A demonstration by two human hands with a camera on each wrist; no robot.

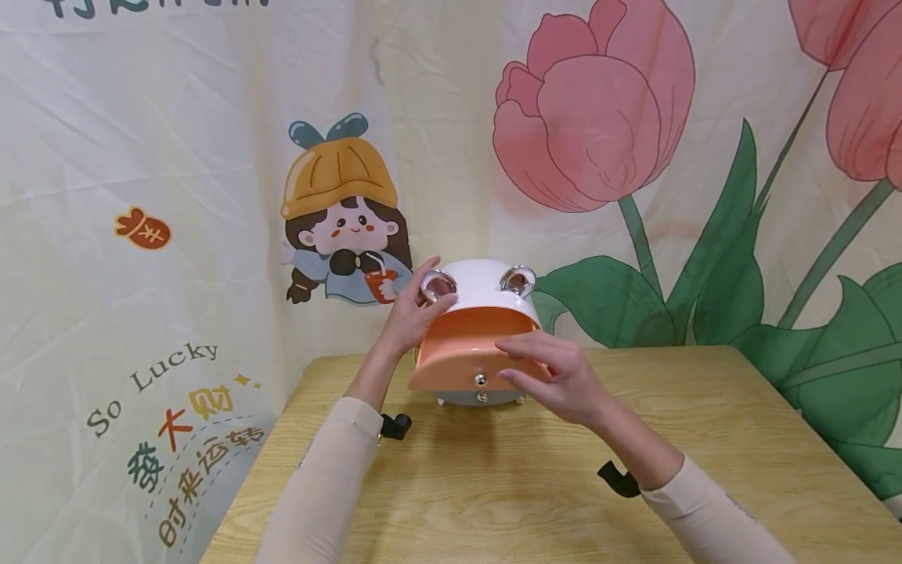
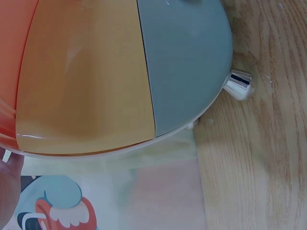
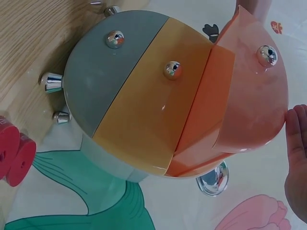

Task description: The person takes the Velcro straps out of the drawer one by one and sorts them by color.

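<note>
A small rounded drawer cabinet (image 1: 479,276) with a white shell and silver ring ears stands on the table. Its orange top drawer (image 1: 451,368) is pulled out; the yellow middle drawer (image 3: 144,96) and grey-blue bottom drawer (image 3: 105,67) sit closed. Round silver knobs mark the drawer fronts. My left hand (image 1: 412,313) holds the cabinet's upper left side around the left ear (image 1: 438,285), thumb in front. With straight fingers, my right hand (image 1: 557,372) touches the orange drawer's front towards its right side; in the right wrist view its fingertips meet the drawer's edge.
Red round objects (image 3: 17,153) lie on the table beside the cabinet, mostly hidden behind my right hand in the head view. A printed cloth (image 1: 451,157) hangs right behind the wooden table (image 1: 479,486). Black camera pieces (image 1: 396,426) stick out from both wrists.
</note>
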